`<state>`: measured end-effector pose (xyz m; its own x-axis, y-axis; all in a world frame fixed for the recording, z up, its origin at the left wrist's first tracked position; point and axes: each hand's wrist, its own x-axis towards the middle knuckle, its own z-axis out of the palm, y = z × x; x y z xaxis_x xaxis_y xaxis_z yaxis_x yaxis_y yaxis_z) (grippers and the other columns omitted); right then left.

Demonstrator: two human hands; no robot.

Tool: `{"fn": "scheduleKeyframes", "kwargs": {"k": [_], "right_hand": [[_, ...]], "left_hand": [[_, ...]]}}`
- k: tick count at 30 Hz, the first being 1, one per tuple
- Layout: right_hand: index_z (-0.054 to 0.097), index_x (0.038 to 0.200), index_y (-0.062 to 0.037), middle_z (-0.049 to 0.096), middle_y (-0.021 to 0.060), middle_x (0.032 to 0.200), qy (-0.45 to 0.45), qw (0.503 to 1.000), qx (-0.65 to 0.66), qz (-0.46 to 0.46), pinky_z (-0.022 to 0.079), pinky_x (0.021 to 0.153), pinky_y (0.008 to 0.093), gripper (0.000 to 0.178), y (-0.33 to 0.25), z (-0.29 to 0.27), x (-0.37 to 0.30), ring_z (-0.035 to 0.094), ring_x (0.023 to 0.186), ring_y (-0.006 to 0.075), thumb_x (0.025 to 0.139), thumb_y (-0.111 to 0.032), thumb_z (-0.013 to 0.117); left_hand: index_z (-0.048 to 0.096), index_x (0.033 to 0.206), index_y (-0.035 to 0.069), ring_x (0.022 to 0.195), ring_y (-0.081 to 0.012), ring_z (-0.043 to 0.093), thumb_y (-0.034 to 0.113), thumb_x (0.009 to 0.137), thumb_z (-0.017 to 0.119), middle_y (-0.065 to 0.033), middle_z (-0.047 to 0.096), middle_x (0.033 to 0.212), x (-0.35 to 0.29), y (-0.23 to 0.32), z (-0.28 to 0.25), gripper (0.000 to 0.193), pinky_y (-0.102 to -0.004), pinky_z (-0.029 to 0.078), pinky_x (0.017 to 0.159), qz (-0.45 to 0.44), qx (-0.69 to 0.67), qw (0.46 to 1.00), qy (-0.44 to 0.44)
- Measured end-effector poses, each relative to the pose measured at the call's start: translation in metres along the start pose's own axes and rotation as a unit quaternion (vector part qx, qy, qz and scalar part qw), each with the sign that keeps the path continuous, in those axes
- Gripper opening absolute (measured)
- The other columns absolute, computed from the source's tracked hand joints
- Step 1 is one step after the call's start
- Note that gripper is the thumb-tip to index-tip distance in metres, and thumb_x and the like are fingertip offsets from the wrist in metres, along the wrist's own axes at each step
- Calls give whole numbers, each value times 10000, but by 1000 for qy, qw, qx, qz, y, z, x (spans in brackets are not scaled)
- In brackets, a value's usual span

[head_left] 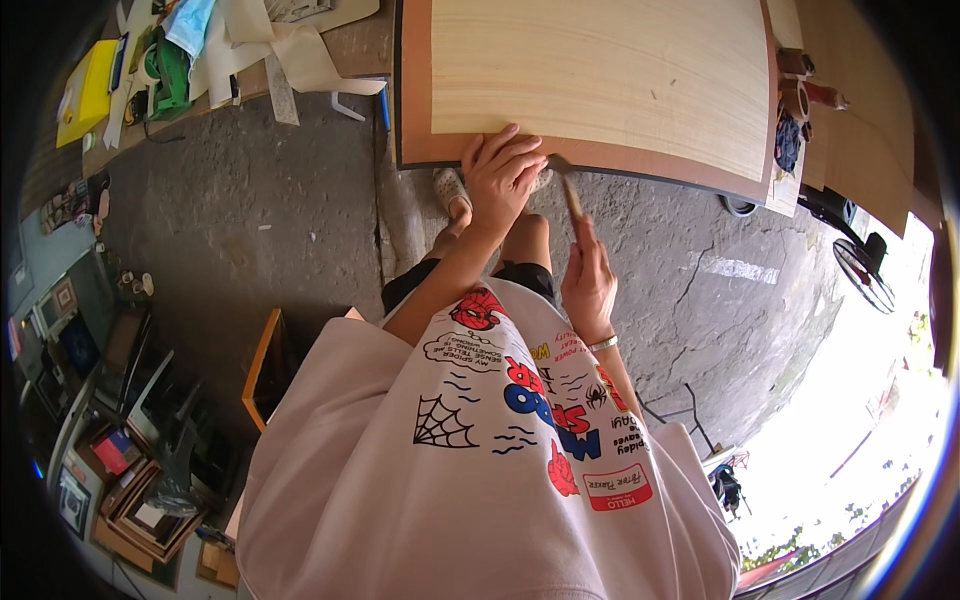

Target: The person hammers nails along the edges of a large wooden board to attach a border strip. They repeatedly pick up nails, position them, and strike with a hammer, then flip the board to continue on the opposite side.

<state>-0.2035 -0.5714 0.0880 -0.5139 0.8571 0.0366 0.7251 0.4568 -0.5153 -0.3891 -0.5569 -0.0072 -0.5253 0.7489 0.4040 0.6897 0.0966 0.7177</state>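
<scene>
A large framed panel (pixel 600 75) with a pale wood-grain face, brown border and dark outer edge lies in front of me. My left hand (pixel 498 180) rests at its near edge, fingers bent over the brown border. The thumb and forefinger come together at the rim; whatever lies between them is too small to make out. My right hand (pixel 590 285) is closed around the wooden handle of a small hammer (pixel 573 196). The hammer's dark head is at the panel edge, just right of my left fingertips.
Paper strips (pixel 300 60), a green tape dispenser (pixel 172 75) and a yellow object (pixel 87 95) crowd the left bench. Rolls of tape (pixel 795 100) sit right of the panel. A fan (pixel 864 272) stands far right. Frames (pixel 150 515) are stacked lower left; a wooden frame (pixel 263 365) stands nearer.
</scene>
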Motion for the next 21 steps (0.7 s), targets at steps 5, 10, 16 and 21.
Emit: {"fn": "scheduleKeyframes", "kwargs": {"k": [5, 10, 16, 21], "right_hand": [[497, 1499, -57, 710, 184, 1103, 74, 997, 23, -2, 600, 654, 442, 494, -1, -4, 2, 725, 859, 370, 1015, -60, 595], [488, 1491, -12, 711, 202, 1130, 73, 997, 13, -35, 601, 689, 440, 501, -2, -6, 3, 723, 896, 371, 1006, -40, 608], [446, 1525, -39, 708, 188, 1109, 111, 993, 30, -40, 598, 666, 456, 533, -1, 2, -7, 722, 876, 372, 1014, -32, 594], [460, 1497, -31, 705, 214, 1105, 7, 1000, 28, 12, 603, 667, 431, 511, 1, 9, -4, 725, 868, 396, 1008, -33, 608]], "left_hand": [[766, 879, 194, 1243, -182, 658, 211, 834, 847, 81, 782, 1105, 0, -1, 2, 94, -422, 323, 1120, 3, -4, 1000, 7], [766, 1108, 213, 1306, -197, 623, 294, 841, 844, 54, 751, 1241, -3, -4, -4, 290, -451, 319, 1138, -19, -20, 999, -42], [666, 1370, 257, 1407, -196, 537, 412, 889, 788, 65, 612, 1491, -13, -27, -21, 520, -487, 309, 1168, 109, 159, 979, -69], [679, 1356, 279, 1389, -189, 553, 359, 909, 778, 78, 630, 1468, -16, -33, -15, 465, -471, 319, 1161, 112, 159, 980, -52]]}}
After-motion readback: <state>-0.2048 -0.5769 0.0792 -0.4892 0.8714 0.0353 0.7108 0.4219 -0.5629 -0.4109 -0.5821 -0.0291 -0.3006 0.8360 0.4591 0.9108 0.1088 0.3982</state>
